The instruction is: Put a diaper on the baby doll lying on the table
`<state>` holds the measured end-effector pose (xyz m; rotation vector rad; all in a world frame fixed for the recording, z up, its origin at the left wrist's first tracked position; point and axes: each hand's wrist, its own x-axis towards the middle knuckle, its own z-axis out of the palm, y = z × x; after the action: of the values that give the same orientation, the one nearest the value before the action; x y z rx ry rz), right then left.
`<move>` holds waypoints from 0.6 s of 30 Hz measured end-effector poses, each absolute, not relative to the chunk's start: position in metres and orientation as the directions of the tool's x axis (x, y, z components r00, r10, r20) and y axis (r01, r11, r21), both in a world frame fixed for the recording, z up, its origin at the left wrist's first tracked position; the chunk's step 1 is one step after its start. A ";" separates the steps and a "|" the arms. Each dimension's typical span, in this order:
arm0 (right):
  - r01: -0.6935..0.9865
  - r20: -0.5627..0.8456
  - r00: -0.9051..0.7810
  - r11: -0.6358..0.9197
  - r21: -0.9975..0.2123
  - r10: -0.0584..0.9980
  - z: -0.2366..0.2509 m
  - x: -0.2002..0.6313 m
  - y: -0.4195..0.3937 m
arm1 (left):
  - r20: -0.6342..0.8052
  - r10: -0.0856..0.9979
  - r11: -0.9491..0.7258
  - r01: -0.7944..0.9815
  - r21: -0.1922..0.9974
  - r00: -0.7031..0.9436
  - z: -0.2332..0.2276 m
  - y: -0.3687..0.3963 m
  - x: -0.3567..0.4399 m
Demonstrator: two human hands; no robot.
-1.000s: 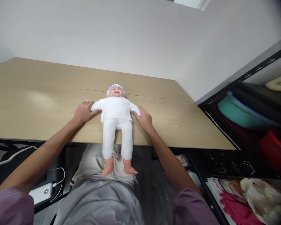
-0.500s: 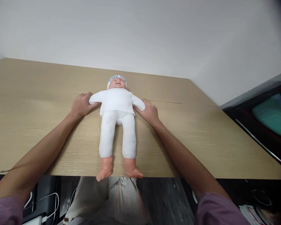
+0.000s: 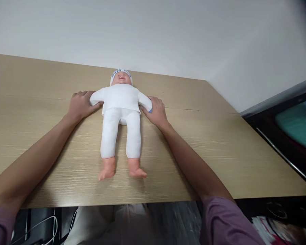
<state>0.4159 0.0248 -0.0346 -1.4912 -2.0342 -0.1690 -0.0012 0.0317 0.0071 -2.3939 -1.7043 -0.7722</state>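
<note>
A baby doll (image 3: 121, 98) in a white top, white trousers and a white cap with blue lettering lies face up on the wooden table (image 3: 193, 146). Its head points to the far edge and its bare feet towards me. My left hand (image 3: 81, 104) is closed round the end of the doll's arm on the left. On the other side my right hand (image 3: 156, 110) grips the opposite arm, where a bit of blue shows at the cuff. The doll's own hands are hidden.
A pale wall (image 3: 142, 34) rises behind the table. At the right stands a dark case or cabinet (image 3: 290, 136) with something green in it. White cables (image 3: 51, 221) hang below the table's front edge at left, and papers (image 3: 267, 231) lie low at right.
The doll has moved with both my hands towards the far edge and slightly left. Its feet, at the front edge before, now lie farther in on the table.
</note>
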 end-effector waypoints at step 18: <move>0.844 0.700 -0.025 0.390 -0.368 0.714 -0.005 0.370 -0.185 | 0.729 0.683 -0.503 0.703 0.503 -0.032 0.029 -0.167 0.043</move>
<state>0.3695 -0.1850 -0.0051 -1.3630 -1.7728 -0.1864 0.0432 -0.1671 0.0287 -2.1724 -1.5560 -1.6158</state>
